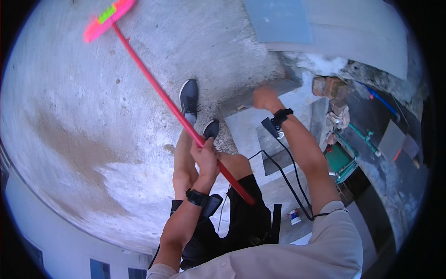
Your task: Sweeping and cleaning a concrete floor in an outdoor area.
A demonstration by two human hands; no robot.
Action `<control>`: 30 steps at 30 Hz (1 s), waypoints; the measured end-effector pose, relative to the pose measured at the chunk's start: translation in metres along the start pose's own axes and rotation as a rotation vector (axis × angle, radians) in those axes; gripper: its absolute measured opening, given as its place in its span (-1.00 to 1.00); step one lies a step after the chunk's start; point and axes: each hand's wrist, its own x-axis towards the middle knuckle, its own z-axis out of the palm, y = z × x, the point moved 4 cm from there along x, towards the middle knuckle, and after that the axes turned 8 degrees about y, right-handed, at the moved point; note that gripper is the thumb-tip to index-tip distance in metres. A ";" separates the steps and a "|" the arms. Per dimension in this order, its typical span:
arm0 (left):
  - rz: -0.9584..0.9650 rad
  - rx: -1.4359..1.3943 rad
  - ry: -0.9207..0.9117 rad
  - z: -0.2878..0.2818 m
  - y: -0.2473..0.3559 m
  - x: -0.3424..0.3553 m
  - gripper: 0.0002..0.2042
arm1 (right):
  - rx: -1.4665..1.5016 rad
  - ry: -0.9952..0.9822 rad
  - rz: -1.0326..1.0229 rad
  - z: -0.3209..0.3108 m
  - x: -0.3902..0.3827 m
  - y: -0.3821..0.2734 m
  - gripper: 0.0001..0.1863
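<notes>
My left hand is wrapped round the red handle of a broom, near its lower end. From there the handle slants up and left across the concrete. Its pink and yellow-green head is blurred at the top left, partly cut off by the view's edge. My right hand is held out to the right, away from the broom, above a pale slab. Motion blurs it, but the fingers look curled into a fist, with nothing visible in them. Both wrists wear black straps, and a black cable runs along my right arm.
Stained concrete ground spreads out on the left. A raised slab edge lies just right of my dark shoes. Farther right are bricks, green pipes and a green container. A small cup-like container stands beside me.
</notes>
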 end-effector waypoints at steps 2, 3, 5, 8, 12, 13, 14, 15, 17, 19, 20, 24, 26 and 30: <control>-0.040 0.040 -0.044 -0.001 0.000 -0.020 -0.84 | 0.032 0.034 -0.034 0.040 -0.018 0.031 -0.75; -0.079 0.025 -0.054 -0.007 0.000 -0.031 -0.83 | 0.090 0.094 0.006 0.057 -0.031 0.048 -0.74; -0.122 0.014 -0.023 -0.022 0.009 -0.053 -0.82 | 0.251 0.159 0.136 0.053 -0.080 0.051 -0.73; -0.130 0.037 0.029 -0.048 0.008 -0.085 -0.82 | 0.582 0.261 0.350 0.111 -0.144 0.070 -0.67; -0.051 0.123 0.032 -0.077 -0.008 -0.108 -0.84 | 0.823 0.240 0.499 0.228 -0.191 0.058 -0.56; -0.049 0.157 0.035 -0.081 -0.009 -0.120 -0.84 | 0.830 0.273 0.513 0.263 -0.196 0.058 -0.55; -0.055 0.160 0.047 -0.085 -0.007 -0.130 -0.84 | 0.839 0.307 0.516 0.288 -0.198 0.050 -0.54; -0.048 0.155 0.060 -0.088 -0.006 -0.130 -0.83 | 0.854 0.295 0.537 0.301 -0.200 0.033 -0.55; -0.041 0.196 0.062 -0.099 -0.017 -0.123 -0.82 | 0.926 0.312 0.627 0.360 -0.199 0.026 -0.55; -0.026 0.179 0.111 -0.118 -0.029 -0.115 -0.78 | 0.954 0.319 0.673 0.388 -0.192 0.004 -0.54; -0.038 0.195 0.115 -0.128 -0.032 -0.114 -0.75 | 0.941 0.328 0.706 0.401 -0.188 0.000 -0.54; 0.012 0.245 0.042 -0.163 -0.044 -0.099 -0.79 | 0.858 0.326 0.752 0.422 -0.165 0.001 -0.44; 0.055 0.299 -0.007 -0.175 -0.049 -0.099 -0.77 | 0.812 0.360 0.846 0.412 -0.175 0.009 -0.38; 0.016 0.318 -0.194 -0.209 -0.052 -0.121 -0.76 | 0.980 0.617 0.413 0.350 -0.248 -0.055 -0.62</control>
